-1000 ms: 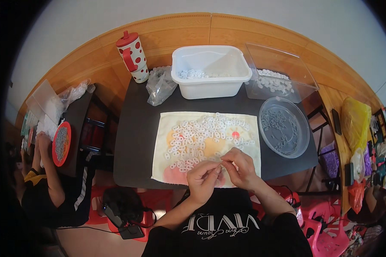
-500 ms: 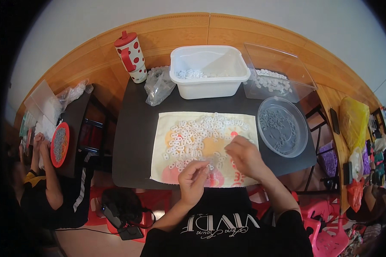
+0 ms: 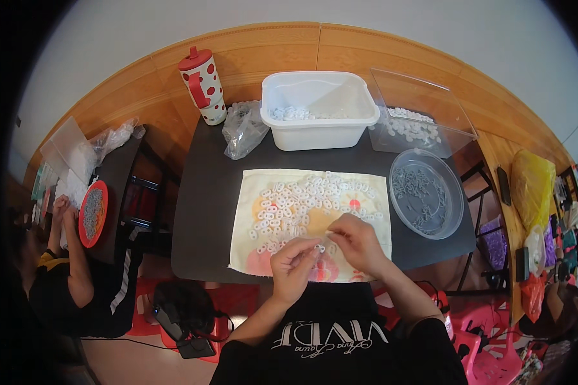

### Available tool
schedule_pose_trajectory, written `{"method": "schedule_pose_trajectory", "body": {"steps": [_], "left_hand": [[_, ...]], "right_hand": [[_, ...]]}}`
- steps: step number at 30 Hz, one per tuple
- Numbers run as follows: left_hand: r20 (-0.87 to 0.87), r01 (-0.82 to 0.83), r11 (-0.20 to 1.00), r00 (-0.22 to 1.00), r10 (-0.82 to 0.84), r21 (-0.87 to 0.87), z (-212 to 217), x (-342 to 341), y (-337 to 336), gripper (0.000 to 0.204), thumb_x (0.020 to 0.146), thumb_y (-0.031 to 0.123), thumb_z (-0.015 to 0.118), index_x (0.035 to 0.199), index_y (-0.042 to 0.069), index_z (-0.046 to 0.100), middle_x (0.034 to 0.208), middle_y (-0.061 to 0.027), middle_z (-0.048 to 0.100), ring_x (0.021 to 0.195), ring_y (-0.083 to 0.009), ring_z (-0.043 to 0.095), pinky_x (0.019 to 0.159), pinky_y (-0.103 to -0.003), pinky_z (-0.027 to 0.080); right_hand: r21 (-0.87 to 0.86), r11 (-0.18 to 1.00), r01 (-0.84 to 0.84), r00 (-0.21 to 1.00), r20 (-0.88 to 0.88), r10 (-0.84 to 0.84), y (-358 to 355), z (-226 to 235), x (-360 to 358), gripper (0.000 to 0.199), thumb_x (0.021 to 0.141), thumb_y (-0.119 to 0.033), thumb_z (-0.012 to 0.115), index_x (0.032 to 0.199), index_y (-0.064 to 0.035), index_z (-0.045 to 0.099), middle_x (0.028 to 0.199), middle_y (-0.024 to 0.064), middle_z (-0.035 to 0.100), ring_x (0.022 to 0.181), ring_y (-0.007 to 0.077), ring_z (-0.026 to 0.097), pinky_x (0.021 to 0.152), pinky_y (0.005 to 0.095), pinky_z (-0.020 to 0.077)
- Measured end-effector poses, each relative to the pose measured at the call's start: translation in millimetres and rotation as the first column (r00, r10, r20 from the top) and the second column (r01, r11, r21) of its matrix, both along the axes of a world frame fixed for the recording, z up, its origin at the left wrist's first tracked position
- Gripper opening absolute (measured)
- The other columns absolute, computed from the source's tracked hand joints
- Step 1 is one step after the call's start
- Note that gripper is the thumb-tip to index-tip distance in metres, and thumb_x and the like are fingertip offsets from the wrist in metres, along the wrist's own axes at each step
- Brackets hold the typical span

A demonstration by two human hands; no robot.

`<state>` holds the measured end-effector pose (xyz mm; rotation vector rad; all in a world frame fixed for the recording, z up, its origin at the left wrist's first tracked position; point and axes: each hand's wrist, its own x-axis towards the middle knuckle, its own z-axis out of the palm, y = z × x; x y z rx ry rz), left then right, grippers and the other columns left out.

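Assembly seems underway over the cloth (image 3: 253,180): my left hand (image 3: 292,266) pinches a white piece (image 3: 320,249); my narrowed right hand (image 3: 356,244), contents unclear, must align.

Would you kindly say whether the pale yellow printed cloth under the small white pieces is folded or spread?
Spread: the pale yellow printed cloth lies flat across the dark tabletop, with small white pieces scattered over it.

Table (image 3: 205,192): black, flat-topped, rounded corners.
Panelling (image 3: 257,50): orange-brown wood, beyond table's far edge.
Wall (image 3: 340,11): smooth, pale grey.
Chair (image 3: 498,369): pink plastic, off near right corner.
Floor (image 3: 131,366): pale pinkish.
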<state>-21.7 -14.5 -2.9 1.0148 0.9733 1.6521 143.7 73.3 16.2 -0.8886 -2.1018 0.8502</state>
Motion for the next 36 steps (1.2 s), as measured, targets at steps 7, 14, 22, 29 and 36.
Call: {"method": "schedule_pose_trajectory", "body": {"steps": [7, 14, 22, 29, 36], "left_hand": [[0.01, 0.095, 0.994, 0.995, -0.095, -0.051, 6.4, 7.2, 0.0, 0.025, 0.089, -0.01, 0.064, 0.112, -0.004, 0.069, 0.1, -0.0048, 0.065, 0.085, -0.0074, 0.059, 0.072, -0.019, 0.048], [0.083, 0.095, 0.993, 0.992, -0.09, -0.063, 8.9, 11.6, -2.9, 0.031, 0.089, -0.011, 0.063, 0.119, -0.004, 0.066, 0.098, -0.0025, 0.063, 0.087, -0.0069, 0.059, 0.074, -0.021, 0.049], [0.033, 0.086, 0.995, 0.996, -0.085, -0.051, 10.7, 11.2, -3.4, 0.032, 0.089, -0.012, 0.063, 0.12, -0.004, 0.066, 0.099, -0.0026, 0.063, 0.089, -0.0075, 0.059, 0.079, -0.022, 0.049], [0.072, 0.063, 0.997, 0.996, -0.06, -0.035, 10.0, 13.2, -3.9, 0.032, 0.089, -0.012, 0.064, 0.119, -0.004, 0.066, 0.1, -0.0031, 0.063, 0.09, -0.0082, 0.058, 0.08, -0.022, 0.049], [0.063, 0.044, 0.999, 0.997, -0.044, -0.007, 8.7, 14.5, -4.3, 0.032, 0.089, -0.011, 0.065, 0.12, -0.004, 0.066, 0.1, -0.0029, 0.063, 0.091, -0.008, 0.058, 0.08, -0.022, 0.048]], "right_hand": [[-0.445, 0.89, -0.102, 0.941, -0.332, -0.058, -13.2, 6.8, 5.8, 0.013, 0.094, 0.007, 0.06, 0.104, 0.0018, 0.066, 0.091, 0.0008, 0.06, 0.087, 0.0074, 0.055, 0.08, 0.0213, 0.0449], [-0.366, 0.922, -0.123, 0.929, -0.369, -0.022, -16.6, 4.8, 8.3, 0.014, 0.092, 0.007, 0.061, 0.104, 0.0031, 0.066, 0.095, 0.0036, 0.061, 0.089, 0.0091, 0.056, 0.08, 0.0221, 0.045], [-0.353, 0.923, -0.153, 0.925, -0.38, 0.008, -17.4, 5.5, 8.2, 0.014, 0.092, 0.007, 0.061, 0.105, 0.0034, 0.066, 0.095, 0.0044, 0.061, 0.088, 0.0103, 0.056, 0.078, 0.0228, 0.0448], [-0.254, 0.958, -0.135, 0.931, -0.362, 0.035, -17.1, 9.5, 4.8, 0.013, 0.09, 0.007, 0.064, 0.102, 0.003, 0.067, 0.091, 0.006, 0.062, 0.083, 0.0119, 0.057, 0.074, 0.024, 0.0447], [-0.257, 0.96, -0.115, 0.941, -0.339, 0.022, -17.8, 12.5, 3.8, 0.012, 0.09, 0.007, 0.064, 0.1, 0.0031, 0.068, 0.087, 0.0058, 0.063, 0.08, 0.0113, 0.057, 0.072, 0.0239, 0.0444]]}}
